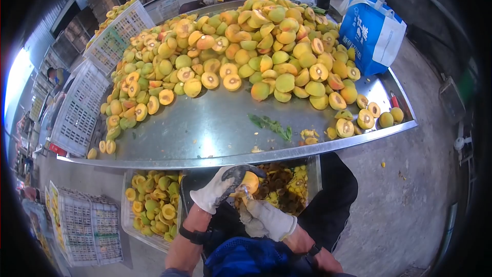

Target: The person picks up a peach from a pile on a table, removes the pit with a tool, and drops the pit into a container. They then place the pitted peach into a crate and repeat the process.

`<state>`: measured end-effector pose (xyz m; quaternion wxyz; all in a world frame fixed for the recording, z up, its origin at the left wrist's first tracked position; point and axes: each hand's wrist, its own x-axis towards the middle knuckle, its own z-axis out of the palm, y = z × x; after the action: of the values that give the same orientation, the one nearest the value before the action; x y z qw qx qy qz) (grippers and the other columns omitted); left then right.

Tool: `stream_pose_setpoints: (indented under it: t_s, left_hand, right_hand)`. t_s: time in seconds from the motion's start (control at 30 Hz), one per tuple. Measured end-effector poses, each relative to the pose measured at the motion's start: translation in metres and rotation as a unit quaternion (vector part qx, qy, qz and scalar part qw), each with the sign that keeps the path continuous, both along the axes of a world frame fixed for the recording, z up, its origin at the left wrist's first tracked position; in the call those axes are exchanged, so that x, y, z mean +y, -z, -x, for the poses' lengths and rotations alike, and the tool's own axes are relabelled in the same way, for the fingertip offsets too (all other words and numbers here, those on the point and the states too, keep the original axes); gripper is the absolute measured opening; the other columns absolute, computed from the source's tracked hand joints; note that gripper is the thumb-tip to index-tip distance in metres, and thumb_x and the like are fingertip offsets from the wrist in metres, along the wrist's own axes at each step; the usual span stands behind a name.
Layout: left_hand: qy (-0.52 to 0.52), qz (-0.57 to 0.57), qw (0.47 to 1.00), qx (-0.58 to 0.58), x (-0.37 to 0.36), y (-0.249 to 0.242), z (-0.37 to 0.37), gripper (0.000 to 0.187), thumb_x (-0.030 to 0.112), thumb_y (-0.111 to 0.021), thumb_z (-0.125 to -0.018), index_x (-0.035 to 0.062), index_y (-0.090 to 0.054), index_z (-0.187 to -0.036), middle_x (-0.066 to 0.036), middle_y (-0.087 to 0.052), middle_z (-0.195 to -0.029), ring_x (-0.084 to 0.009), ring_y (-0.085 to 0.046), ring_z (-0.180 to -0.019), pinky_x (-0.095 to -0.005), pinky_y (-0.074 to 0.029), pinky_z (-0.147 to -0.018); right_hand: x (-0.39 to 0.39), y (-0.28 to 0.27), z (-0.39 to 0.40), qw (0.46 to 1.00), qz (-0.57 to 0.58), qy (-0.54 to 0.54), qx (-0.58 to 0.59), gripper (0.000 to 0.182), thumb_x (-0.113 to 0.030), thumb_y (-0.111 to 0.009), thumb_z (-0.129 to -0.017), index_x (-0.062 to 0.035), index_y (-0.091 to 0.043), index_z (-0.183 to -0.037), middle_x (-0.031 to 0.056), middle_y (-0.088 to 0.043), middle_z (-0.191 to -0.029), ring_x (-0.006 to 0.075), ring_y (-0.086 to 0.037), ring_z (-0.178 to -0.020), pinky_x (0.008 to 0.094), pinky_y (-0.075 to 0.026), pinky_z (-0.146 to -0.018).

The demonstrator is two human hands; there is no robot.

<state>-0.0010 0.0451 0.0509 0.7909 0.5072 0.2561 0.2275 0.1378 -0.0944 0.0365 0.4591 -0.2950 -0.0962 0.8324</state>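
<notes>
Gripping an orange-yellow halved peach (250,181), the white-gloved left hand (221,189) is closed around it below the shiny metal table (205,128) edge; white-gloved right hand (266,219) touches it, tool unclear; grip indeterminable.

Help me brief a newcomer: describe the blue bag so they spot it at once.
Start at the big shiny metal table heaped with halved yellow-green fruit. At its far right edge stands the blue-and-white bag, the only blue thing beside the pile.
</notes>
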Motion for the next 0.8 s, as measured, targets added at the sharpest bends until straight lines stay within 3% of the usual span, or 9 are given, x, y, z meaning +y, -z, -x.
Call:
stream_pose_setpoints:
  t_s: [0.13,0.17,0.27,0.4,0.53,0.73,0.77,0.8]
  left_hand:
    - [-0.040,-0.027,0.998,-0.026,-0.008,0.008,-0.005,0.072,0.049,-0.072,-0.082,-0.0055,-0.055,-0.126,-0.014,-0.064,-0.117,-0.0191,-0.063,-0.105,-0.0316,-0.050,-0.094]
    - [-0.069,0.036,0.993,-0.085,-0.013,0.018,-0.005,0.069,0.045,-0.076,-0.080,-0.0053,-0.057,-0.124,-0.014,-0.065,-0.115,-0.0194,-0.064,-0.104,-0.0321,-0.051,-0.093]
    - [-0.119,-0.029,0.992,-0.027,-0.026,0.012,-0.011,0.063,0.040,-0.077,-0.080,-0.0051,-0.059,-0.121,-0.014,-0.067,-0.113,-0.0203,-0.065,-0.103,-0.0327,-0.052,-0.091]
    - [0.027,-0.035,0.999,-0.012,0.000,0.017,-0.003,0.054,0.032,-0.077,-0.078,-0.0053,-0.063,-0.114,-0.014,-0.068,-0.110,-0.0202,-0.066,-0.100,-0.0316,-0.052,-0.091]
    - [0.072,0.005,0.997,-0.042,0.004,0.016,-0.010,0.049,0.025,-0.076,-0.076,-0.0055,-0.064,-0.112,-0.014,-0.068,-0.108,-0.0203,-0.066,-0.099,-0.0310,-0.053,-0.089]
    - [-0.065,0.015,0.994,-0.087,-0.019,0.040,-0.021,0.053,0.019,-0.077,-0.072,-0.0053,-0.060,-0.117,-0.013,-0.068,-0.107,-0.0206,-0.067,-0.092,-0.0319,-0.055,-0.084]
    - [-0.064,0.095,0.985,-0.128,-0.021,0.053,-0.017,0.055,0.018,-0.076,-0.073,-0.0046,-0.057,-0.119,-0.013,-0.067,-0.107,-0.0213,-0.067,-0.092,-0.0325,-0.056,-0.084]
    - [-0.081,0.086,0.988,-0.101,-0.026,0.058,-0.014,0.053,0.023,-0.074,-0.077,-0.0037,-0.057,-0.120,-0.013,-0.067,-0.108,-0.0214,-0.067,-0.094,-0.0328,-0.055,-0.085]
  right_hand:
    - [0.000,-0.005,-0.001,1.000,-0.003,0.007,-0.029,0.044,-0.046,-0.050,-0.099,-0.0042,-0.056,-0.089,-0.0030,-0.039,-0.056,0.0081,-0.032,-0.044,0.0243,-0.025,-0.042]
    - [-0.001,-0.002,0.002,0.999,-0.005,0.011,-0.041,0.043,-0.046,-0.050,-0.099,-0.0043,-0.056,-0.089,-0.0031,-0.038,-0.056,0.0081,-0.032,-0.043,0.0244,-0.025,-0.042]
    - [-0.007,0.007,0.006,1.000,-0.021,0.001,-0.020,0.042,-0.045,-0.050,-0.099,-0.0052,-0.054,-0.088,-0.0028,-0.038,-0.056,0.0086,-0.032,-0.043,0.0243,-0.025,-0.042]
    - [-0.009,-0.004,0.009,0.999,-0.009,-0.002,0.048,0.042,-0.047,-0.051,-0.098,-0.0072,-0.053,-0.086,-0.0024,-0.037,-0.056,0.0096,-0.033,-0.042,0.0242,-0.026,-0.041]
    - [-0.010,0.003,0.013,0.994,0.003,0.013,0.112,0.042,-0.049,-0.053,-0.097,-0.0086,-0.051,-0.084,-0.0028,-0.036,-0.055,0.0095,-0.032,-0.041,0.0239,-0.026,-0.041]
    - [-0.010,0.007,0.014,0.975,0.000,0.004,0.220,0.043,-0.051,-0.052,-0.096,-0.0118,-0.047,-0.078,-0.0038,-0.035,-0.053,0.0096,-0.031,-0.040,0.0246,-0.026,-0.041]
    - [-0.010,0.010,0.013,0.975,-0.002,0.001,0.221,0.044,-0.051,-0.052,-0.096,-0.0129,-0.046,-0.075,-0.0038,-0.034,-0.052,0.0101,-0.031,-0.040,0.0250,-0.026,-0.041]
    - [-0.010,0.011,0.012,0.975,-0.003,0.000,0.223,0.044,-0.051,-0.053,-0.096,-0.0141,-0.044,-0.072,-0.0038,-0.034,-0.051,0.0105,-0.031,-0.039,0.0254,-0.026,-0.041]
